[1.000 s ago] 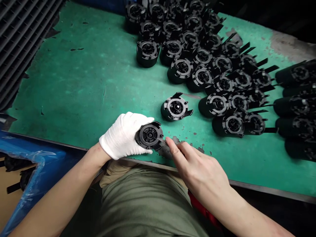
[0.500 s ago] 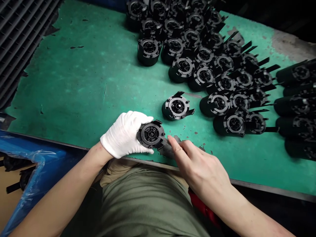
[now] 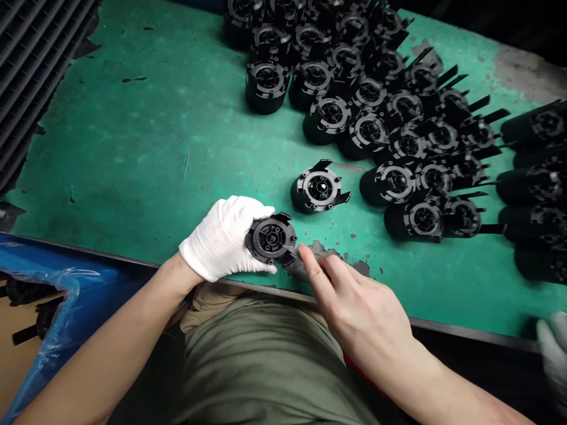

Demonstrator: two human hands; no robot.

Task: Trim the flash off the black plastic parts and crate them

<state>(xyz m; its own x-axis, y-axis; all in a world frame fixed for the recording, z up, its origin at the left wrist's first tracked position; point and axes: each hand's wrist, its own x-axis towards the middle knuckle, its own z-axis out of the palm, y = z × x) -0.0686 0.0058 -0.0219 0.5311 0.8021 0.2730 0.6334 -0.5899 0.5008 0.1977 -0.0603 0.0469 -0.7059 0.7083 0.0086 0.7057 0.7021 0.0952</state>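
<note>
In a white glove, my left hand [image 3: 224,239] is wrapped round a round black plastic housing [image 3: 271,237], near the front edge of the table, its ribbed end facing up. My bare right hand [image 3: 357,298] is closed on a thin metal tool [image 3: 292,252], whose slim tip reaches the housing's right rim. The tool's handle is hidden in my palm, so its exact kind does not show. Just beyond my hands, a similar black housing [image 3: 318,188] stands alone on the green tabletop [image 3: 146,165].
Several more black housings [image 3: 328,117] stand in rows at the back and right. A dark slatted rack [image 3: 39,71] is at the left. Blue plastic sheeting [image 3: 84,280] covers a box holding black parts at lower left. Another person's gloved hand [image 3: 553,348] shows at the right edge.
Another person's gloved hand has come into view at the lower right. My grip on the housing and the tool is nearly the same, and the view has shifted slightly.
</note>
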